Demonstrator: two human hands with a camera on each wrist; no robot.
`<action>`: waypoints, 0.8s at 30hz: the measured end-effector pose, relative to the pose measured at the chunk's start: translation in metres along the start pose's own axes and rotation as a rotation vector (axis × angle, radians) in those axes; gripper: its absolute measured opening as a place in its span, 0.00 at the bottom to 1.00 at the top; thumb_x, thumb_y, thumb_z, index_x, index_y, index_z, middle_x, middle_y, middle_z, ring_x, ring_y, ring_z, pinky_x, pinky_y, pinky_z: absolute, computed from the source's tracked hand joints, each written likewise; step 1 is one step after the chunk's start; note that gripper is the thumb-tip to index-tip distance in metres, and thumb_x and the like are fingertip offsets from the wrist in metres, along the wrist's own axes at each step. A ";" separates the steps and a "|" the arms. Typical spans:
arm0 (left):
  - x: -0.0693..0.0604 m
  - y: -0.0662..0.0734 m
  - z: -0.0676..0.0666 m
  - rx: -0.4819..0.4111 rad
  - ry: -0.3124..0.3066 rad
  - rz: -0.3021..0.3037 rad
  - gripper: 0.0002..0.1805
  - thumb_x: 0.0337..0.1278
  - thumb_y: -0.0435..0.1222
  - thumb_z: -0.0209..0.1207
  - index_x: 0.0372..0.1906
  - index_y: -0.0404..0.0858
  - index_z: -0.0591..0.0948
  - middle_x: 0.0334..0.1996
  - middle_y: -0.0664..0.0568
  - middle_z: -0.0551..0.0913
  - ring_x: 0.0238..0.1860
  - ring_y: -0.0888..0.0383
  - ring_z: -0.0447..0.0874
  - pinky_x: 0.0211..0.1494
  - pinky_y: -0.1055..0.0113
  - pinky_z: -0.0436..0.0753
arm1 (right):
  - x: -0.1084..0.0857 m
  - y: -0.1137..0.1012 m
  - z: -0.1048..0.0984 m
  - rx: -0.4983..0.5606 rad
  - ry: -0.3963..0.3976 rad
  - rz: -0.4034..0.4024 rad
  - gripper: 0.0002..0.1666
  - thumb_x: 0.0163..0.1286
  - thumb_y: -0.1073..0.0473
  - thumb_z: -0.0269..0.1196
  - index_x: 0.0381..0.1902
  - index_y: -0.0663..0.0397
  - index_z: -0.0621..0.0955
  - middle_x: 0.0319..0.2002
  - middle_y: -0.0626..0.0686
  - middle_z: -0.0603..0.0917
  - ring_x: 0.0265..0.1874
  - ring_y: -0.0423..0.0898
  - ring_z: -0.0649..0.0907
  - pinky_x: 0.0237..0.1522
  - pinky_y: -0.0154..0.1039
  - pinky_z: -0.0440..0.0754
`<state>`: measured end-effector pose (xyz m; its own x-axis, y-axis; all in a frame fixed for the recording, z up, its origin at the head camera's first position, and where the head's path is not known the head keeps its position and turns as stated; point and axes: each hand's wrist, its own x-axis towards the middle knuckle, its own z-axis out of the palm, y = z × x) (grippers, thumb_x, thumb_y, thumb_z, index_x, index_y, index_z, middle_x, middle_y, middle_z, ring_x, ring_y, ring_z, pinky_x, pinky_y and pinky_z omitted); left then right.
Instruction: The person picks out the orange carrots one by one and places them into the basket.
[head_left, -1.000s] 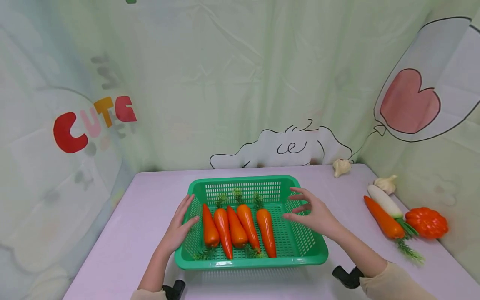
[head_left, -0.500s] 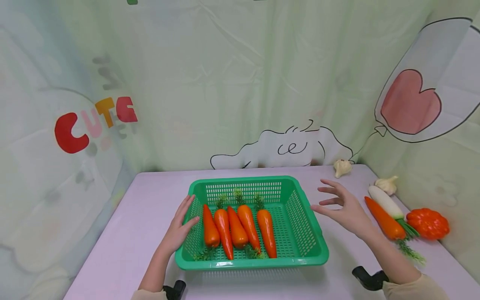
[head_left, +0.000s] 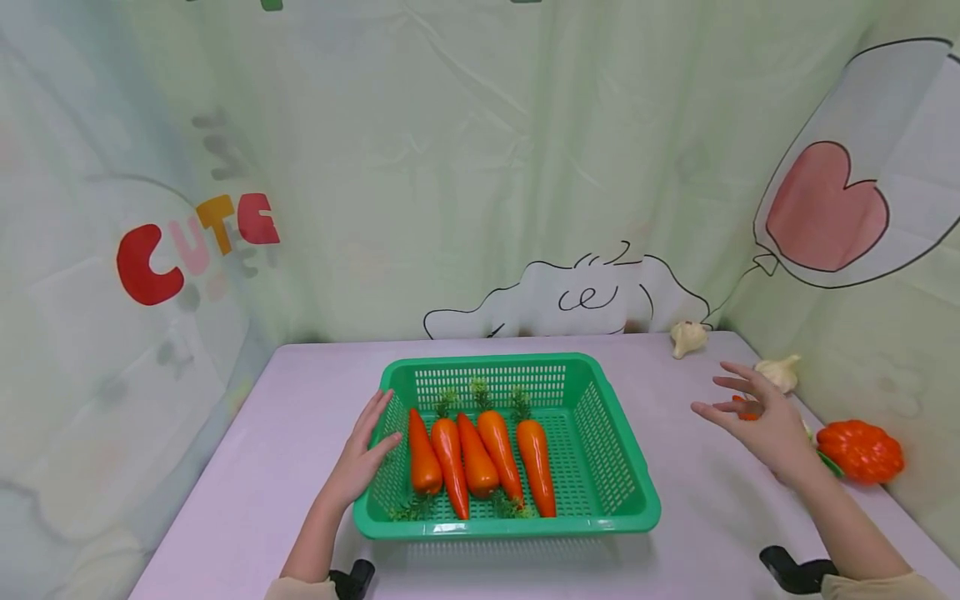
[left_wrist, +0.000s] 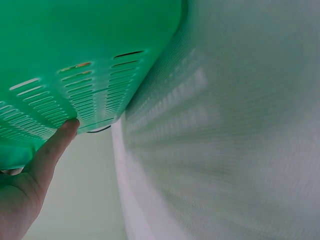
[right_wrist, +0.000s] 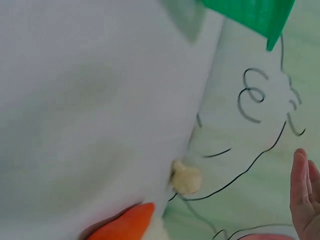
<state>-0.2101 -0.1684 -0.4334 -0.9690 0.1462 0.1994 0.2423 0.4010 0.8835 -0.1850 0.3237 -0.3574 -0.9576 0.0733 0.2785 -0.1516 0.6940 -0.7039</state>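
Note:
A green plastic basket [head_left: 637, 475] holds several orange carrots [head_left: 478, 458] with leafy green tops, laid side by side. My left hand [head_left: 356, 462] is at the basket's left side, its fingers extended. In the left wrist view one straight finger [left_wrist: 55, 147] touches the slotted outer wall [left_wrist: 100, 30]. My right hand [head_left: 772, 429] is over the table's right side, fingers spread with a gap from the thumb, holding nothing. Behind it another carrot [head_left: 745, 408] is mostly hidden; its orange tip shows in the right wrist view, with a white radish [right_wrist: 156, 231] beside it.
A garlic bulb [head_left: 687, 338] lies at the back of the pale table [head_left: 315, 375]. A second garlic bulb [head_left: 780, 372] and a ribbed red vegetable [head_left: 861, 451] lie along the right edge. Printed curtains [head_left: 450, 167] hang close around the back and sides.
My right hand has moved from above the basket's right part out to the right, over the loose carrot. The left hand stays at the basket, and the carrots inside have not moved.

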 end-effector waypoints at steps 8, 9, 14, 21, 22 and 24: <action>0.001 -0.001 0.000 0.004 0.000 0.002 0.34 0.62 0.40 0.52 0.71 0.46 0.54 0.72 0.48 0.43 0.70 0.43 0.39 0.59 0.32 0.47 | 0.002 0.043 -0.011 -0.026 0.060 0.112 0.45 0.60 0.48 0.63 0.66 0.66 0.58 0.53 0.71 0.69 0.27 0.19 0.67 0.24 0.23 0.76; 0.001 -0.001 0.000 0.004 0.000 0.002 0.34 0.62 0.40 0.52 0.71 0.46 0.54 0.72 0.48 0.43 0.70 0.43 0.39 0.60 0.32 0.47 | 0.003 0.047 -0.012 -0.034 0.068 0.123 0.45 0.60 0.48 0.63 0.66 0.66 0.58 0.52 0.70 0.69 0.27 0.20 0.67 0.24 0.23 0.76; 0.001 -0.001 0.000 0.006 0.003 0.006 0.34 0.62 0.40 0.52 0.71 0.46 0.54 0.72 0.47 0.44 0.70 0.42 0.39 0.60 0.32 0.46 | 0.003 0.067 -0.018 -0.040 0.083 0.187 0.47 0.61 0.46 0.62 0.66 0.69 0.56 0.54 0.73 0.67 0.26 0.21 0.66 0.23 0.21 0.73; 0.001 -0.001 0.000 0.009 0.005 0.003 0.33 0.62 0.36 0.52 0.71 0.46 0.55 0.72 0.47 0.44 0.70 0.42 0.39 0.60 0.32 0.46 | 0.002 0.087 -0.023 -0.052 0.076 0.250 0.51 0.61 0.43 0.61 0.68 0.67 0.52 0.55 0.74 0.65 0.29 0.31 0.70 0.22 0.25 0.75; 0.001 -0.001 0.001 0.007 0.005 0.002 0.33 0.62 0.36 0.52 0.71 0.46 0.55 0.72 0.47 0.44 0.70 0.42 0.39 0.60 0.32 0.46 | 0.001 0.090 -0.024 -0.056 0.074 0.256 0.51 0.61 0.43 0.61 0.68 0.67 0.52 0.55 0.74 0.65 0.30 0.36 0.72 0.21 0.25 0.75; 0.001 -0.001 0.001 0.006 0.007 0.001 0.33 0.62 0.36 0.52 0.71 0.46 0.55 0.72 0.47 0.44 0.70 0.43 0.39 0.60 0.32 0.46 | 0.001 0.095 -0.025 -0.065 0.070 0.278 0.52 0.60 0.42 0.61 0.68 0.67 0.52 0.56 0.74 0.65 0.32 0.45 0.74 0.21 0.26 0.75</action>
<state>-0.2117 -0.1677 -0.4344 -0.9691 0.1405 0.2029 0.2433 0.4061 0.8809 -0.1944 0.4078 -0.4074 -0.9408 0.3143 0.1265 0.1322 0.6843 -0.7171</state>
